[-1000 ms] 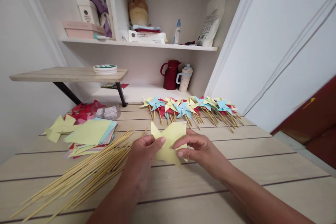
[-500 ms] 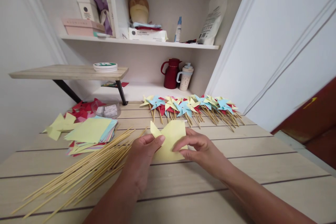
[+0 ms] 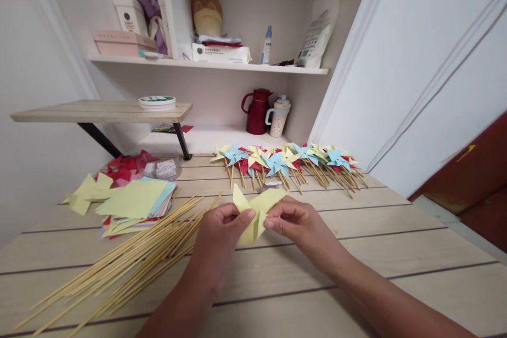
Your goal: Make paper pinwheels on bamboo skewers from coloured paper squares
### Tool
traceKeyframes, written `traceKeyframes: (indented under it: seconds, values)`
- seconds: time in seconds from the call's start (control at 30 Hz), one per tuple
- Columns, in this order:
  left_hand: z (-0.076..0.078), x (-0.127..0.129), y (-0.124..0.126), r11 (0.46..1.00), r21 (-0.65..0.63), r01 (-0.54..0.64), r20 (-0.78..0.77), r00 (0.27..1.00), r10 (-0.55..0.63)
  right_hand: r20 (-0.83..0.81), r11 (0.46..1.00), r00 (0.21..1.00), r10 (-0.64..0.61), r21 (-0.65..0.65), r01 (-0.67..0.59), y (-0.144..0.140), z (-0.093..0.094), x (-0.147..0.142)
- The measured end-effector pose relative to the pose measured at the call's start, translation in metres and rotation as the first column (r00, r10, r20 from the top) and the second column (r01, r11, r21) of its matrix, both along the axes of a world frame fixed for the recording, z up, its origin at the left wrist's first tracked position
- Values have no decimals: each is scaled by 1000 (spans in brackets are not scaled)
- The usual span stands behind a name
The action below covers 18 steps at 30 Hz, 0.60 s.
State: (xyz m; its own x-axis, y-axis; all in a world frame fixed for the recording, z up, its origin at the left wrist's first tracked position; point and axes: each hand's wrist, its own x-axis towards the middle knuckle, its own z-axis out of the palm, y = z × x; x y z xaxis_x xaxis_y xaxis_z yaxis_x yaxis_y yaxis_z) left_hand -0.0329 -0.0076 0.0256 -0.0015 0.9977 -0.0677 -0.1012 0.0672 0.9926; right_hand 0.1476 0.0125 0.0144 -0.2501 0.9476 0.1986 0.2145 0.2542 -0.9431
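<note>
A yellow cut paper square (image 3: 255, 211) is held just above the wooden table (image 3: 356, 253), its corners partly folded toward the middle. My left hand (image 3: 222, 232) pinches its left side with thumb and forefinger. My right hand (image 3: 297, 222) pinches the folded flaps at the centre from the right. A loose pile of thin bamboo sticks (image 3: 130, 259) lies on the table just left of my left hand.
A row of finished paper pinwheels (image 3: 285, 161) in yellow, blue and red lies at the table's far side. Stacked coloured paper sheets (image 3: 134, 200) and cut red pieces (image 3: 124, 166) sit at the left. A red jug (image 3: 257, 112) and cup (image 3: 278, 116) stand behind.
The paper lay flatter between my hands before. Now my right hand has folded its right corners inward and both hands pinch closer together at the centre.
</note>
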Motion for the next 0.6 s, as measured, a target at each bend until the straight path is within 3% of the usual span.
traceKeyframes:
  seconds: [0.2, 0.43, 0.6]
  values:
    - [-2, 1, 0, 999, 39, 9, -61, 998, -6, 48, 997, 996, -72, 5, 72, -1, 2, -3]
    - [0, 3, -1, 999, 48, 1, -96, 995, 4, 10, 997, 997, -70, 27, 70, -3, 4, -5]
    - [0, 6, 0, 986, 167, -10, -173, 984, 39, 25, 998, 998, -60, 7, 60, -5, 5, -6]
